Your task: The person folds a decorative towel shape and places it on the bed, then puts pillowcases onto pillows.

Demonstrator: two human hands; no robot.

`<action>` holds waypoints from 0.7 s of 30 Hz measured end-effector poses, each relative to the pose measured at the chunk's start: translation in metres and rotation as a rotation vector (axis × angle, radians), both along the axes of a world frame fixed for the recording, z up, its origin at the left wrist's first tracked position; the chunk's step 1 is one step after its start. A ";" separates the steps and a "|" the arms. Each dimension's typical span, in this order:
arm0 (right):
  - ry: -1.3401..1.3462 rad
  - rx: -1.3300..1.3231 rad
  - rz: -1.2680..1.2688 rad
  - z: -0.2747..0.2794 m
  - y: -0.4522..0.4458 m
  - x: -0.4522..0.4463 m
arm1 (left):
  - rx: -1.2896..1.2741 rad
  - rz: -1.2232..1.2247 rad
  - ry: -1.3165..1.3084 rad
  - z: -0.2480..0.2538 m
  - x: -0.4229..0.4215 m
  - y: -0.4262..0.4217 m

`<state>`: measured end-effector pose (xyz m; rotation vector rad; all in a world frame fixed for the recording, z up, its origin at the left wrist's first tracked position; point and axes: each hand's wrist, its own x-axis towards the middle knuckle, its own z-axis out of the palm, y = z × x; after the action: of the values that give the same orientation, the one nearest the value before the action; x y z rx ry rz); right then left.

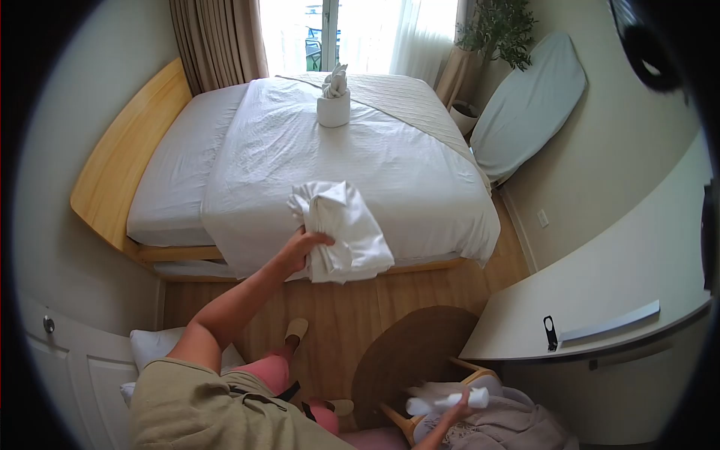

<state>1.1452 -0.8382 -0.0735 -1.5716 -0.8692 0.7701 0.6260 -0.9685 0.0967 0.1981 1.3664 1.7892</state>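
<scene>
My left hand point(304, 247) grips the left edge of a folded white cloth bundle point(349, 232), held out in front of the near side of the bed. At the lower right, my right hand point(459, 411) is closed around a small white item point(474, 397), over a chair point(409, 424) draped with a beige cloth point(517, 424). What the white item is, I cannot make out. The bed has a white sheet point(277, 142) and a wooden headboard point(131, 150). A white round container point(333, 111) with a rolled white cloth in it stands on the bed.
White pillows point(154, 346) lie at the lower left by a door point(75, 360). A round brown mat or tabletop point(405, 345) is near the chair. At right are a white counter point(600, 300), a covered ironing board point(532, 105) and a potted plant point(499, 34).
</scene>
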 end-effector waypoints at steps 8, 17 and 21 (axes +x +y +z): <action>0.316 0.039 0.729 0.136 0.026 -0.340 | -0.311 0.199 0.378 -0.081 -0.201 0.091; -0.491 0.452 1.044 0.145 0.133 -0.580 | -0.511 -0.078 0.600 -0.146 -0.217 -0.030; -1.025 0.684 1.190 0.089 0.219 -0.648 | -0.570 0.006 0.501 -0.138 -0.230 -0.060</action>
<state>0.4974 -0.6187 0.0157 -0.6114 -2.5947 0.2616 0.3958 -1.0289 -0.0413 0.3433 2.1733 1.3247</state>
